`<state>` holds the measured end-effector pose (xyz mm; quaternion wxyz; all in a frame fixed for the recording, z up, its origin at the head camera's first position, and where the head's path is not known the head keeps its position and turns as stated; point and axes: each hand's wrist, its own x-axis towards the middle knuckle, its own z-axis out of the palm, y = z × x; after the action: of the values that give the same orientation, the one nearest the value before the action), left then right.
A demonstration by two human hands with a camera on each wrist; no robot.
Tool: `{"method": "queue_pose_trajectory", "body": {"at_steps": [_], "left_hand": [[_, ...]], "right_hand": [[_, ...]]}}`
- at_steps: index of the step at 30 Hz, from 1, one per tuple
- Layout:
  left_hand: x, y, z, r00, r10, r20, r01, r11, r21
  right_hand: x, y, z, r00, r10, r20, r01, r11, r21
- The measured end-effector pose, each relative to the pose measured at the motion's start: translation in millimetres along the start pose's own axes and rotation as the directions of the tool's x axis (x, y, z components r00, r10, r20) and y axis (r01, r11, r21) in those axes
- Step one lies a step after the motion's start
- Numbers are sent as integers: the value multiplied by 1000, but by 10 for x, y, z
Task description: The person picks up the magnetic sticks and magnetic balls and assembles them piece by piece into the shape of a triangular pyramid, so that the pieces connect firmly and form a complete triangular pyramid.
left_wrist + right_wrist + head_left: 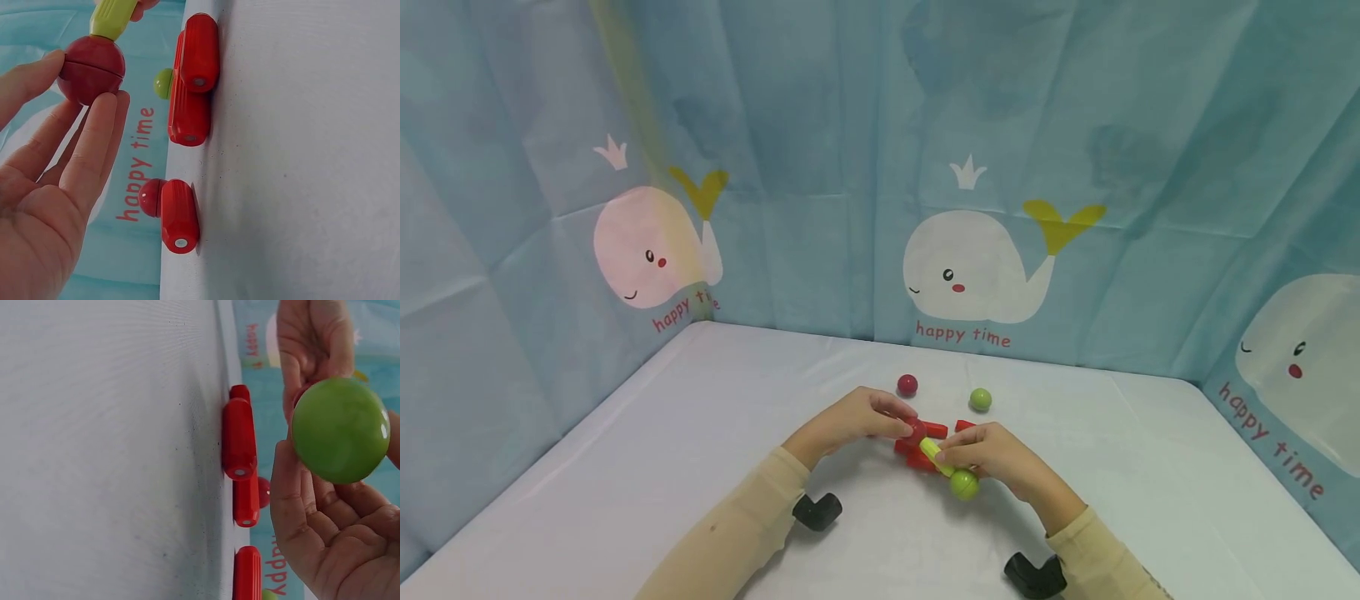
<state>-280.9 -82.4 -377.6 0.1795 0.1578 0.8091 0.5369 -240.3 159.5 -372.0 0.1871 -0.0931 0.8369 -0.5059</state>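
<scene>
My left hand [859,423] pinches a red ball [92,70] between thumb and fingertips. One end of a yellow-green rod [113,17] touches that ball. My right hand [1003,460] grips the rod, seen in the head view; a green ball [964,484] is at the rod's other end, nearer to me. In the right wrist view this green ball [340,430] covers most of the rod. Several red rods [922,461] lie on the white table just below and beyond the hands.
Beyond the hands, another red ball [907,385] and another green ball [981,399] lie on the table [737,375]. Black bent pieces lie near the left forearm [817,512] and the right sleeve [1035,576]. A blue whale-print curtain [805,250] stands behind.
</scene>
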Motion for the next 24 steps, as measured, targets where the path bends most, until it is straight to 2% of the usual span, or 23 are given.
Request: {"method": "queue_pose_trajectory", "body": {"at_steps": [5,7,10,14,17,19,24], "left_hand": [[-6,21,-15,1000,11,-17,-10,999,30],[-12,34,-34,999,4,-49,-2,998,58],[-6,30,-78,991,-18,-129,28,997,76],[31,-23,-132,961,-82,-264,105,992,75],[60,-66,-154,936,-127,-329,162,983,81],[70,-88,-162,924,-150,-351,191,978,85],[68,-138,-160,907,-193,-375,241,967,85]], "right_hand": [[-5,12,2,1000,9,-10,-9,1000,13],[-7,13,1,1000,14,-16,-13,1000,13],[-14,9,2,999,24,-26,-24,1000,11],[-19,-3,-1,999,34,-32,-33,999,18],[-12,-4,-4,999,29,-25,-28,999,36],[-5,0,-6,1000,24,-18,-23,998,53],[6,10,-6,1000,20,-8,-19,997,79]]}}
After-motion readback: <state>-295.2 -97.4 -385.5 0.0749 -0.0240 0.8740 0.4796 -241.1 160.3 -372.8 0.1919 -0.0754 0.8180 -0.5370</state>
